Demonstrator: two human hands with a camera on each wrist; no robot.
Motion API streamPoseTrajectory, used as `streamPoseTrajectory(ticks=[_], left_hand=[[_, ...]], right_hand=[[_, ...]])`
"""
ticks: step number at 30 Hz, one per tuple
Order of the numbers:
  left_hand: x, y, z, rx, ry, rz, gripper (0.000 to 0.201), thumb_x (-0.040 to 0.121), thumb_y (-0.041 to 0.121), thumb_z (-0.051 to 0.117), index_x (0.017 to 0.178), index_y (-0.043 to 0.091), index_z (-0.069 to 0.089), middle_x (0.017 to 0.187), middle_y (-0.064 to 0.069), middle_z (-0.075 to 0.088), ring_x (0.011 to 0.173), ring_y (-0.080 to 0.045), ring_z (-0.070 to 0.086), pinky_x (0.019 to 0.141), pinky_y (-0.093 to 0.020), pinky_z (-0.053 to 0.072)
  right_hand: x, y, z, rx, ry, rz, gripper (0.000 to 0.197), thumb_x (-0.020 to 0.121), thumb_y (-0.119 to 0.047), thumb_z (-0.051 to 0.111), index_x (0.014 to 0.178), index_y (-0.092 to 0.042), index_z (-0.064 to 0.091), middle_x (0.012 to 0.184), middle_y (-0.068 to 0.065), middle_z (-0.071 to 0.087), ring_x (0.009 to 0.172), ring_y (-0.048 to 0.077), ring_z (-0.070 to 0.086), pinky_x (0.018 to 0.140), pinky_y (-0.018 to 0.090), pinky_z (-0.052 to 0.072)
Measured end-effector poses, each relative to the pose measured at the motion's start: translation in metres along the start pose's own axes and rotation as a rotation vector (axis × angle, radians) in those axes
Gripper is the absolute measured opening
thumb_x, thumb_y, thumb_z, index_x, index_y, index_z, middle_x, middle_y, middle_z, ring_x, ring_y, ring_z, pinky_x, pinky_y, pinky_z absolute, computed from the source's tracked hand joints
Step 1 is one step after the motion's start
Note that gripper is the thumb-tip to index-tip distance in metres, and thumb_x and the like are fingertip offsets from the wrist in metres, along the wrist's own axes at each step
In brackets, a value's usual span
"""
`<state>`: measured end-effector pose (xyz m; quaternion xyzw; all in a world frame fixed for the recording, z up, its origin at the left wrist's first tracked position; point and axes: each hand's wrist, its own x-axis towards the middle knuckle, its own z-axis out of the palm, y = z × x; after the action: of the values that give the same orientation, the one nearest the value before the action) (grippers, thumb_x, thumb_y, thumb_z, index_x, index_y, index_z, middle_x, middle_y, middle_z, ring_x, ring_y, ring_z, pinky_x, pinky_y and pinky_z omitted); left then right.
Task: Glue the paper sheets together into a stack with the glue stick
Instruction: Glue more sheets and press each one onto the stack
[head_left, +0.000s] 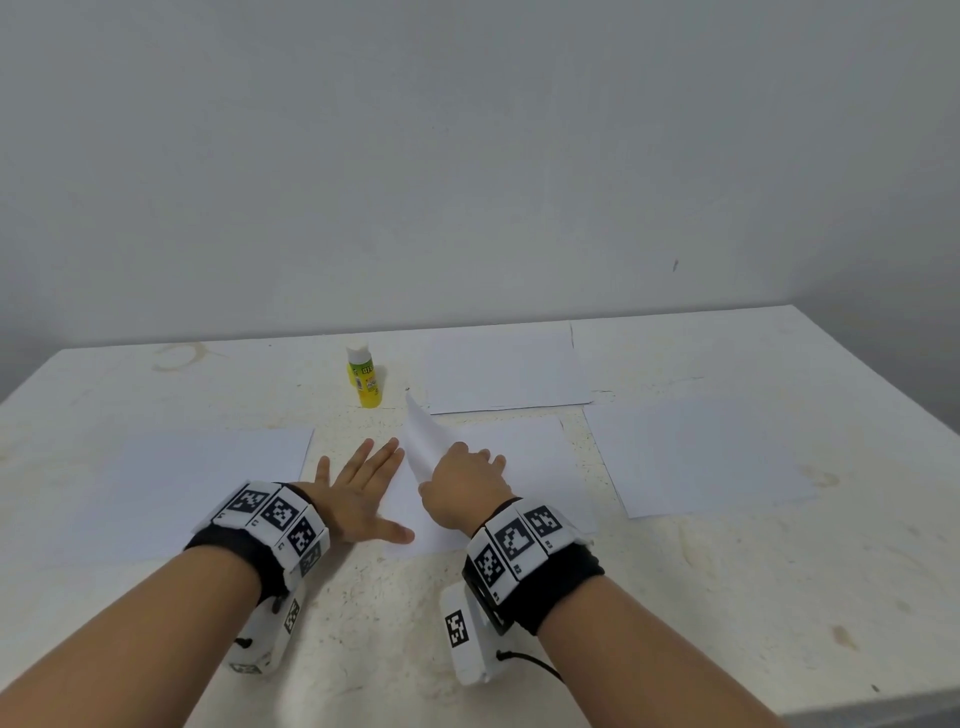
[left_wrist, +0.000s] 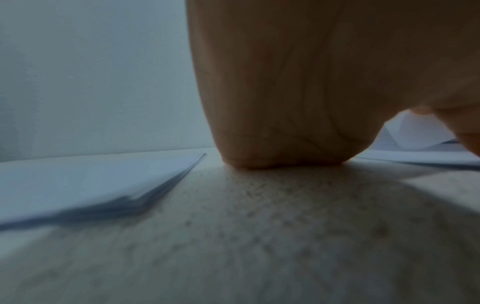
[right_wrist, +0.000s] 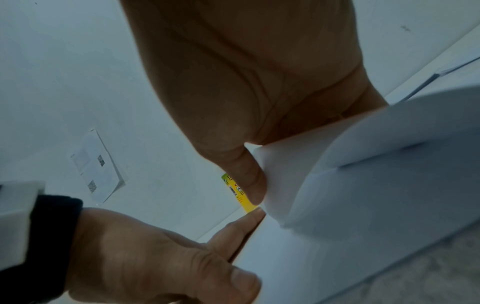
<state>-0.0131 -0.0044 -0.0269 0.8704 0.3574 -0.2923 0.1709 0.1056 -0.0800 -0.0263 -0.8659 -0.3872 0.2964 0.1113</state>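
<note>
Paper sheet (head_left: 498, 467), left edge curled up in right hand (head_left: 467, 488) pinch grip; left hand (head_left: 363, 493) flat, fingers spread.

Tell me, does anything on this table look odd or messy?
Mostly tidy. The right hand pinches the middle white paper sheet, curling its left corner up off the table. Brown ring stains mark the worn white tabletop.

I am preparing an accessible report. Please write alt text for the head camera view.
The right hand lifts one edge of the middle paper sheet while the left hand lies flat, fingers spread, on its other edge. Three more sheets lie around on the white table, and a yellow glue stick stands behind.
</note>
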Motion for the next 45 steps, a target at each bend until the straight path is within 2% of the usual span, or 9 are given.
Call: streamPoseTrajectory(ticks=[13,21,28,31,34,36,40,43,45], left_hand=[[0.000,-0.006,0.000,0.063,0.021,0.087,0.165,0.007,0.102,-0.010,0.146,0.015,-0.029,0.150,0.007,-0.037,0.142,-0.017,-0.029,0.112,-0.057,-0.011],[-0.008,-0.004,-0.006,0.023,-0.010,0.116,0.155,0.008,0.103,-0.007,0.123,0.005,-0.041,0.133,0.000,-0.050,0.141,-0.022,-0.032,0.113,-0.058,-0.010],[-0.012,-0.002,-0.010,-0.083,-0.006,0.059,0.177,0.003,0.105,0.008,0.137,-0.003,-0.036,0.146,-0.019,-0.042,0.139,-0.031,-0.033,0.116,-0.044,-0.013],[-0.016,-0.003,-0.011,-0.085,-0.013,0.006,0.153,0.047,0.099,0.036,0.142,0.000,-0.030,0.149,-0.017,-0.038,0.141,-0.029,-0.031,0.116,-0.041,-0.011],[-0.018,-0.004,-0.008,-0.095,0.003,-0.011,0.115,0.087,0.062,0.051,0.143,0.000,-0.028,0.150,-0.017,-0.037,0.141,-0.028,-0.030,0.116,-0.039,-0.012],[-0.019,-0.004,-0.009,-0.065,-0.021,-0.002,0.122,0.083,0.068,0.053,0.142,-0.001,-0.029,0.149,-0.017,-0.038,0.141,-0.027,-0.031,0.115,-0.038,-0.013],[-0.017,-0.006,-0.011,0.008,-0.025,0.023,0.156,0.030,0.093,0.025,0.143,-0.001,-0.027,0.150,-0.017,-0.036,0.141,-0.027,-0.029,0.116,-0.038,-0.011],[-0.012,-0.012,-0.009,0.057,-0.009,0.024,0.176,0.007,0.104,0.011,0.145,-0.001,-0.025,0.151,-0.018,-0.034,0.143,-0.029,-0.026,0.116,-0.038,-0.010],[-0.013,-0.012,-0.011,0.079,-0.013,0.022,0.172,0.014,0.103,0.017,0.146,0.000,-0.023,0.152,-0.018,-0.031,0.144,-0.029,-0.024,0.116,-0.036,-0.008]], right_hand=[[-0.011,-0.001,-0.009,0.061,-0.019,-0.010,0.065,0.092,-0.030,0.055,0.141,-0.013,0.016,0.140,0.020,0.032,0.137,0.037,0.020,0.107,0.049,0.033],[0.002,0.003,-0.004,-0.127,-0.078,-0.098,0.046,0.092,-0.033,0.051,0.131,-0.012,0.041,0.133,0.015,0.048,0.133,0.037,0.030,0.106,0.046,0.031],[0.002,0.006,-0.009,-0.197,-0.064,-0.168,0.041,0.091,-0.033,0.051,0.123,-0.007,0.051,0.129,0.014,0.053,0.130,0.034,0.037,0.112,0.046,0.024],[0.002,0.006,-0.010,-0.219,-0.063,-0.190,0.050,0.088,-0.041,0.056,0.125,-0.007,0.052,0.131,0.014,0.053,0.131,0.034,0.038,0.113,0.047,0.023],[0.001,0.006,-0.010,-0.236,-0.057,-0.205,0.059,0.085,-0.047,0.060,0.127,-0.006,0.050,0.134,0.015,0.052,0.133,0.035,0.036,0.114,0.048,0.022],[0.000,0.007,-0.011,-0.236,-0.061,-0.210,0.066,0.083,-0.052,0.061,0.130,-0.007,0.049,0.137,0.015,0.050,0.135,0.034,0.034,0.114,0.049,0.020],[-0.004,0.006,-0.013,-0.222,-0.067,-0.208,0.063,0.092,-0.055,0.048,0.133,-0.007,0.047,0.139,0.015,0.049,0.136,0.034,0.034,0.115,0.048,0.019],[-0.008,0.006,-0.017,-0.230,-0.051,-0.226,0.035,0.098,-0.033,0.044,0.119,-0.007,0.054,0.129,0.014,0.054,0.126,0.032,0.043,0.111,0.043,0.027],[-0.011,0.006,-0.020,-0.251,-0.057,-0.234,0.010,0.095,-0.016,0.043,0.096,-0.011,0.051,0.122,0.013,0.057,0.120,0.031,0.047,0.107,0.040,0.031]])
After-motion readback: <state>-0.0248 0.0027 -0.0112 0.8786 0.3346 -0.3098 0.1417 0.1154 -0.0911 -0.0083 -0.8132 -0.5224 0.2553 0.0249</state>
